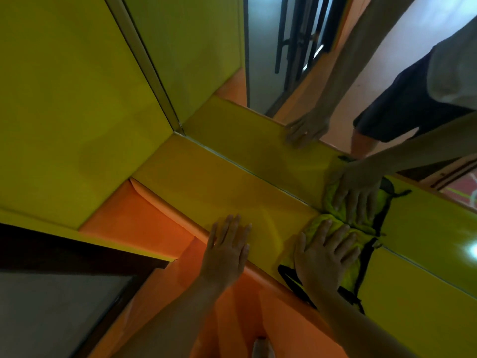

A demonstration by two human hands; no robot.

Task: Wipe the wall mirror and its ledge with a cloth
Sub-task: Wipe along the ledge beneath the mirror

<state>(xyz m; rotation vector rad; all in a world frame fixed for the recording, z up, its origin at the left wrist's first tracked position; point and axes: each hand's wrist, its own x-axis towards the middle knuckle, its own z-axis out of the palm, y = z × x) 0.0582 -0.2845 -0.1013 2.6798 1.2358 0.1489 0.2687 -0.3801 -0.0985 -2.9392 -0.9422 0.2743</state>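
Observation:
The yellow ledge runs diagonally from upper left to lower right below the wall mirror. My right hand lies flat with spread fingers on a yellow-green cloth with a dark edge, pressing it onto the ledge against the mirror's bottom edge. My left hand rests flat on the ledge's front edge, fingers straight, holding nothing. Both hands and the cloth show again as reflections in the mirror.
A yellow wall panel stands left of the mirror's metal frame. Orange padding lies below the ledge. A dark strip and grey floor sit at lower left. A window grille shows in the reflection.

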